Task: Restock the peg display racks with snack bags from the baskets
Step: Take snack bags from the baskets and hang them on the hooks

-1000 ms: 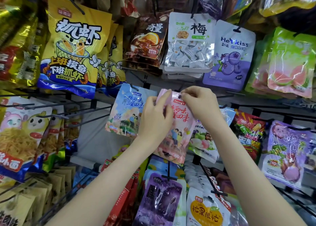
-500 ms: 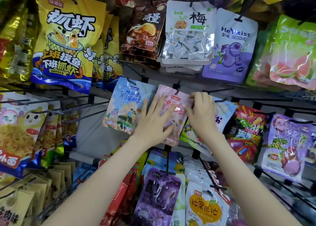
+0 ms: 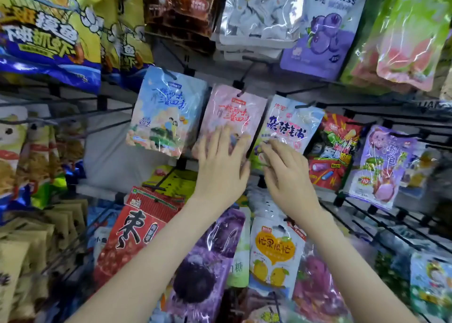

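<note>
The left hand (image 3: 221, 168) lies flat and open, fingers (image 3: 221, 136) straight and a little spread, pressing the lower half of the pink snack bag (image 3: 231, 112) without curling round any of it. The bag hangs above those fingertips from its punched hole on a black wire peg (image 3: 241, 84), tilted slightly, its bottom edge hidden under the palm. The right hand (image 3: 288, 178) is just beside the left, on its thumb side. Its fingers are loosely bent and blurred, with the tips at the lower left corner of the neighbouring white-and-blue bag (image 3: 293, 124), and it holds nothing that I can make out. On the left hand's little-finger side, a light-blue bag (image 3: 166, 112) hangs close against the pink one. The pink bag looks like a thin, glossy film pouch. It is probably light, soft and crinkly, slick under flat fingers, and it should swing freely on the wire. A flat palm can steady or square it but cannot lift it. The firm place to take hold is likely the sealed top strip either side of the hole, well above where the fingers now press, pinched between thumb and forefinger. Pulling from the bottom could tear the hole or drag the bag off the peg's end.
</note>
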{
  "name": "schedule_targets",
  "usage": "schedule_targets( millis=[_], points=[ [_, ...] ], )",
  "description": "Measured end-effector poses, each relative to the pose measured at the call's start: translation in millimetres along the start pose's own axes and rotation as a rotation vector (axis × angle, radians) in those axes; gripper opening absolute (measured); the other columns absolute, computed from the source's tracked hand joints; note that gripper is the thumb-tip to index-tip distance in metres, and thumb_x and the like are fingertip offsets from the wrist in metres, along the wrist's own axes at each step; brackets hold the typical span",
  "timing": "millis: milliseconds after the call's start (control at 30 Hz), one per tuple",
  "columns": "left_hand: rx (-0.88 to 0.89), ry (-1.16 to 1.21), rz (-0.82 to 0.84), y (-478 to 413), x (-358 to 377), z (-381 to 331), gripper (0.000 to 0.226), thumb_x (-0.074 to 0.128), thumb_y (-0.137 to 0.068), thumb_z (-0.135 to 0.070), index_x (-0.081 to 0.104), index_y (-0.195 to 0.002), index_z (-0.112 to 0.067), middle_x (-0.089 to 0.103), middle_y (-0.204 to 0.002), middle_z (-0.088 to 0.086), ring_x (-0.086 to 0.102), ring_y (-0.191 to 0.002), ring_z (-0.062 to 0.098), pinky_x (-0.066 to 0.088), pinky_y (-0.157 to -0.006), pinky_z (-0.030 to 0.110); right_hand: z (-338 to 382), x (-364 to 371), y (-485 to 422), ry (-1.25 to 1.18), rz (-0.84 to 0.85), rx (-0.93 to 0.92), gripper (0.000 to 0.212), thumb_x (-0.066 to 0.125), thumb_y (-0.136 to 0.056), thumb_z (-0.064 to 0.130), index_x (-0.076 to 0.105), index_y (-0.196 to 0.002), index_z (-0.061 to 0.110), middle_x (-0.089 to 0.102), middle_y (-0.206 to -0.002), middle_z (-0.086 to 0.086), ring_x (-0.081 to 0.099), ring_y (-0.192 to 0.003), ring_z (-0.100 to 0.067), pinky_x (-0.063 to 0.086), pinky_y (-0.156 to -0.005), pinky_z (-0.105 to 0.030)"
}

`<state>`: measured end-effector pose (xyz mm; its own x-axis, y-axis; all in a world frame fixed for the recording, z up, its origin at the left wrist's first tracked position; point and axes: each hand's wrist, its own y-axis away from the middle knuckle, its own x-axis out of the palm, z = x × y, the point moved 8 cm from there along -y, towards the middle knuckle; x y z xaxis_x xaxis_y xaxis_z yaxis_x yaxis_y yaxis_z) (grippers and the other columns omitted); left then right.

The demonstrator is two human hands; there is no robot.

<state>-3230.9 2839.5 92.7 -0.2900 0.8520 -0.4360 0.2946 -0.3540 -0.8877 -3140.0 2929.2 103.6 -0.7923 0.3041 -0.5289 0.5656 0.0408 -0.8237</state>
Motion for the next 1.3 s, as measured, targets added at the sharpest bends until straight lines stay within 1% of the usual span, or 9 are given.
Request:
schedule_targets(
  millis=[100,300,533,667,800,967,1100,1233,1300],
  points=[
    [-0.02,0.129,-0.03,49,-12,-18,0.051,0.044,-0.087,-0.032,0.055,-0.133,-0.013,0.047,-0.141,0.02,0.043,-0.132,0.035,0.025,-0.111,0.048,28,-4,42,-0.094,0.023,0.018,0.041,0.047,-0.092,0.013,0.053,-0.131,0.004,0.054,-0.133,-0.014,0.046,-0.122,-0.028,0.036,-0.099,-0.038],
    [-0.133,0.295,0.162,181,-24,-38,0.046,0.048,-0.089,-0.023,0.055,-0.131,-0.003,0.056,-0.131,0.016,0.053,-0.12,0.031,0.04,-0.103,0.041,92,-6,152,-0.343,0.169,0.052,0.034,0.05,-0.089,0.005,0.058,-0.12,-0.005,0.061,-0.116,-0.017,0.048,-0.108,-0.025,0.036,-0.096,-0.031],
    [-0.408,0.32,0.649,393,25,-77,0.047,0.04,-0.086,-0.027,0.057,-0.123,-0.002,0.062,-0.116,0.015,0.056,-0.106,0.029,0.043,-0.091,0.036,118,39,361,-0.583,0.638,0.161,0.036,0.044,-0.09,0.015,0.058,-0.119,-0.001,0.063,-0.108,-0.014,0.054,-0.099,-0.03,0.041,-0.09,-0.033],
    [-0.65,0.18,1.014,533,71,-134,0.047,0.047,-0.092,-0.023,0.046,-0.136,-0.009,0.054,-0.13,0.013,0.056,-0.116,0.033,0.045,-0.091,0.035,87,50,512,-0.573,0.873,0.258,0.038,0.045,-0.085,0.019,0.06,-0.117,0.006,0.065,-0.097,-0.014,0.063,-0.091,-0.034,0.037,-0.084,-0.032],
    [-0.793,0.168,1.111,648,112,-219,0.034,0.051,-0.077,-0.025,0.064,-0.105,-0.011,0.071,-0.088,0.012,0.07,-0.066,0.027,0.052,-0.049,0.031,33,42,671,-0.562,1.132,0.403,0.038,0.052,-0.079,0.014,0.062,-0.112,-0.003,0.066,-0.093,-0.019,0.065,-0.085,-0.037,0.038,-0.082,-0.032],
    [-0.886,0.2,1.285,782,155,-288,0.037,0.067,-0.078,-0.002,0.067,-0.114,-0.008,0.066,-0.115,0.012,0.067,-0.093,0.032,0.054,-0.075,0.036,-9,23,849,-0.572,1.419,0.532,0.042,0.043,-0.087,0.016,0.056,-0.122,-0.003,0.062,-0.111,-0.024,0.059,-0.101,-0.042,0.047,-0.088,-0.041],
    [-0.779,0.18,1.384,896,208,-303,0.053,0.083,-0.053,0.004,0.072,-0.103,-0.008,0.068,-0.104,0.017,0.07,-0.079,0.036,0.058,-0.06,0.042,-12,48,969,-0.568,1.521,0.576,0.044,0.048,-0.092,0.001,0.046,-0.135,0.002,0.051,-0.133,-0.019,0.047,-0.122,-0.036,0.039,-0.102,-0.039],
    [-0.692,0.121,1.514,1006,281,-300,0.058,0.054,-0.088,-0.005,0.04,-0.144,-0.017,0.035,-0.151,0.009,0.044,-0.131,0.031,0.042,-0.103,0.041,3,115,1096,-0.558,1.638,0.556,0.053,0.044,-0.095,0.006,0.03,-0.146,0.006,0.037,-0.146,-0.014,0.032,-0.136,-0.03,0.026,-0.111,-0.036],
    [-0.62,0.096,1.519,1050,323,-295,0.063,0.046,-0.09,-0.004,0.029,-0.149,-0.017,0.025,-0.156,0.007,0.036,-0.136,0.028,0.035,-0.108,0.039,8,155,1149,-0.577,1.637,0.529,0.053,0.044,-0.097,0.012,0.028,-0.147,0.007,0.036,-0.145,-0.017,0.032,-0.135,-0.033,0.026,-0.111,-0.039]
  ],
)
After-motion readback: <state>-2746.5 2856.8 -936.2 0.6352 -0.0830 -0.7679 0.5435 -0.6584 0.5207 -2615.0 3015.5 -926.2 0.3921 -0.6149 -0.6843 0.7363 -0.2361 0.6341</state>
